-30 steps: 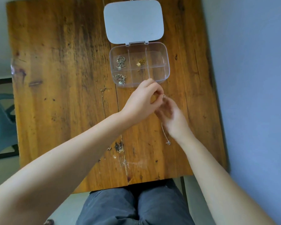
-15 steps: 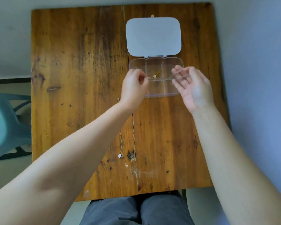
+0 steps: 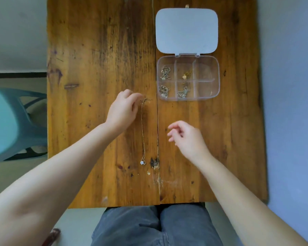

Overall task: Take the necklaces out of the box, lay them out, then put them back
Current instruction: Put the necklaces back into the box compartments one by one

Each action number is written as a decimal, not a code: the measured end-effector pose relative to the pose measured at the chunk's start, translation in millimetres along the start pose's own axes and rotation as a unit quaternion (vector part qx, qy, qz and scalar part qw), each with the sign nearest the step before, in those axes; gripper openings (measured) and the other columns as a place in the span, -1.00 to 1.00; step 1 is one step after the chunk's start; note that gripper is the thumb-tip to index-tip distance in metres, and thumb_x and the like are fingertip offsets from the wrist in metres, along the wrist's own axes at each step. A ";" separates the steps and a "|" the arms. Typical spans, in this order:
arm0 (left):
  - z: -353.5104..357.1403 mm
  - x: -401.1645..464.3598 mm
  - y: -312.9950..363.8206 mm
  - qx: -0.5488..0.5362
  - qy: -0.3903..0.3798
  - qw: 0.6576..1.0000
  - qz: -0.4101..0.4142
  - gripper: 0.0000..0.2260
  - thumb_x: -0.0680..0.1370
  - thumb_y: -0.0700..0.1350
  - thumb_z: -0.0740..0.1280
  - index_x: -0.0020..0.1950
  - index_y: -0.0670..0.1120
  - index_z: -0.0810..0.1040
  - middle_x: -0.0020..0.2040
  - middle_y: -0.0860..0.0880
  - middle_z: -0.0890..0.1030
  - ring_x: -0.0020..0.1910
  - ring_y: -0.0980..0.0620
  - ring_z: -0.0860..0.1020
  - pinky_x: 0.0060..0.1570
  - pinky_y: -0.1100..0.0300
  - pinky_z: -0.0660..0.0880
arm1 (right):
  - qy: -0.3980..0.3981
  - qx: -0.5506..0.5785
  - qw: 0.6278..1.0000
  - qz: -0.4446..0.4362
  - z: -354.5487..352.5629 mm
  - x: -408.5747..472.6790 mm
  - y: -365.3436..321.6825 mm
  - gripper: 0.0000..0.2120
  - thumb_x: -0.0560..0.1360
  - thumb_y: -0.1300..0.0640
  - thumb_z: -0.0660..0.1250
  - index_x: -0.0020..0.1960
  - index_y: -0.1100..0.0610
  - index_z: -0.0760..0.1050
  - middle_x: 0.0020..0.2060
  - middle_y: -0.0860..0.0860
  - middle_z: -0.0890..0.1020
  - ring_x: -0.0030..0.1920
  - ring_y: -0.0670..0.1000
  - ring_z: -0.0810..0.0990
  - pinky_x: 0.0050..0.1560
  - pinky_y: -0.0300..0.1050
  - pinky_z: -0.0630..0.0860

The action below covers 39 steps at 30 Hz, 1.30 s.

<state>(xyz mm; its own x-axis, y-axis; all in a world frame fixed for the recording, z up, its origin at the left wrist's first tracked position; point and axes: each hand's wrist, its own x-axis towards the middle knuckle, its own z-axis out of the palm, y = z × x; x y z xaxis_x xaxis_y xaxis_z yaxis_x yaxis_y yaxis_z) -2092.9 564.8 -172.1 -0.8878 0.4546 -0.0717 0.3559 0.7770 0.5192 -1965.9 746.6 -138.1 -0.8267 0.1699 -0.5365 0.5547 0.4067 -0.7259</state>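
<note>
A clear compartment box (image 3: pixel 215 77) lies open at the table's far right, its pale lid (image 3: pixel 186 31) flipped back. Several of its compartments hold coiled necklaces (image 3: pixel 165 73); the right ones look empty. One thin necklace (image 3: pixel 142 128) lies stretched straight on the wooden table (image 3: pixel 96 68), its small flower pendant (image 3: pixel 142 162) at the near end. My left hand (image 3: pixel 122 110) pinches this necklace's clasp end, just left of the box. My right hand (image 3: pixel 187 137) hovers over the table to the right of the chain, fingers loosely apart, holding nothing.
A teal plastic chair (image 3: pixel 11 121) stands left of the table. My lap in grey trousers (image 3: pixel 156 226) is at the near edge. A seam (image 3: pixel 157 139) runs down the tabletop beside the necklace.
Both hands have pulled back from the box, where they held a necklace between them. That one now lies coiled in the near middle compartment. My left hand has moved to the laid-out necklace's clasp end.
</note>
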 end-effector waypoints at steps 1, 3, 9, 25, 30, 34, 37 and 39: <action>2.7 -8.8 -9.2 0.043 -0.039 0.998 0.008 -0.68 0.55 -0.30 0.19 0.30 -0.14 0.45 0.16 -0.18 0.51 0.17 -0.17 0.43 0.01 -0.04 0.49 | -0.047 -0.036 0.998 0.006 18.5 -11.6 6.9 -0.83 0.59 0.18 0.17 0.10 0.09 0.51 -0.15 -0.08 0.62 -0.21 -0.11 0.61 -0.28 -0.33 0.54; 10.2 -15.5 -14.0 0.111 -0.085 0.989 0.049 -0.61 0.55 -0.25 0.20 0.39 -0.09 0.35 0.28 -0.19 0.44 0.23 -0.21 0.38 0.09 -0.10 0.46 | -0.089 -0.113 0.990 0.000 49.7 -28.4 19.0 -0.78 0.60 0.14 0.17 0.20 0.09 0.47 0.00 -0.05 0.59 -0.16 -0.12 0.56 -0.22 -0.34 0.50; 12.8 13.6 -9.1 0.186 -0.103 0.966 0.149 -0.80 0.55 -0.23 0.26 0.16 -0.24 0.46 0.11 -0.24 0.51 0.01 -0.22 0.45 -0.18 -0.04 0.47 | -0.078 -0.250 0.958 -0.119 88.2 -42.9 30.3 -0.64 0.56 0.01 0.24 0.32 0.08 0.37 0.14 0.02 0.51 0.08 -0.02 0.50 -0.08 -0.18 0.51; -0.2 7.4 24.6 -0.419 -0.031 0.871 -0.253 -0.88 0.52 -0.18 0.25 -0.20 -0.12 0.51 -0.22 -0.05 0.67 -0.22 0.00 0.63 -0.17 0.14 0.57 | -0.027 -0.125 0.978 -0.163 59.4 -28.8 23.4 -0.82 0.59 0.06 0.19 0.13 0.06 0.47 0.03 -0.04 0.49 -0.07 -0.10 0.50 -0.13 -0.28 0.48; 9.8 28.1 93.5 -0.449 -0.101 0.870 -0.176 -0.88 0.52 -0.16 0.26 -0.23 -0.07 0.50 -0.40 0.06 0.51 -0.41 0.09 0.46 -0.29 0.18 0.52 | 0.079 -0.077 0.988 -0.109 -18.3 -51.0 59.9 -0.91 0.56 0.09 0.25 0.06 0.02 0.45 -0.03 -0.15 0.47 -0.11 -0.22 0.51 -0.15 -0.39 0.49; 46.5 61.3 167.8 -0.378 -0.216 0.896 -0.085 -0.89 0.54 -0.15 0.27 -0.18 -0.10 0.53 -0.41 0.06 0.55 -0.45 0.12 0.51 -0.30 0.22 0.55 | 0.191 -0.126 0.972 -0.051 -62.6 -76.1 109.6 -0.90 0.51 0.16 0.33 0.02 0.05 0.49 -0.05 -0.10 0.50 -0.15 -0.16 0.53 -0.21 -0.34 0.50; 89.5 74.2 211.5 -0.350 -0.238 0.901 -0.091 -0.88 0.55 -0.19 0.27 -0.18 -0.11 0.55 -0.36 -0.02 0.57 -0.44 0.09 0.53 -0.26 0.18 0.55 | 0.251 -0.146 0.957 -0.003 -71.4 -81.8 136.0 -0.93 0.49 0.19 0.34 -0.04 0.06 0.51 -0.11 -0.09 0.48 -0.18 -0.13 0.51 -0.27 -0.39 0.40; 115.8 79.4 231.3 -0.353 -0.226 0.899 -0.126 -0.85 0.55 -0.22 0.25 -0.19 -0.10 0.56 -0.35 -0.06 0.56 -0.41 0.05 0.52 -0.26 0.14 0.56 | 0.276 -0.161 0.947 0.022 -70.3 -80.2 149.2 -0.94 0.50 0.22 0.33 -0.06 0.08 0.52 -0.14 -0.05 0.50 -0.20 -0.09 0.49 -0.27 -0.35 0.36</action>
<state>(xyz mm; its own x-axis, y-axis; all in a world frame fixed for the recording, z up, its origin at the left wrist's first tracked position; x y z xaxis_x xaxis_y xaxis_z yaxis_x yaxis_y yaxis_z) -2047.3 831.1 -156.3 -0.6484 0.5577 -0.5182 -0.2548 0.4824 0.8381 -1823.5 856.9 -173.2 -0.7764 0.6001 -0.1926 0.6058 0.6264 -0.4905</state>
